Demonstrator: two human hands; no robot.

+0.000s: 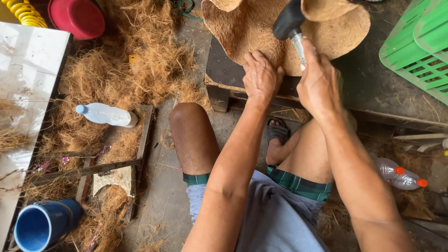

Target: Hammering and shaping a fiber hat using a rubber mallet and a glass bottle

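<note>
The left hand [261, 77] pressed flat and open on the mat [247, 28]; beside it, the right hand [319, 81] gripped a tool [290, 23] over the mat.

One head-worn camera looks steeply down, close over the person's knees and the low workbench [373, 88] ahead.

Left hand [261, 77] flat; right hand [318, 80] fisted.

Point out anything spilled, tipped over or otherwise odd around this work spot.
Loose coir fibre is strewn across the floor at left. A white plastic bottle lies on its side in it, and two clear bottles with orange caps lie tipped at right.
</note>
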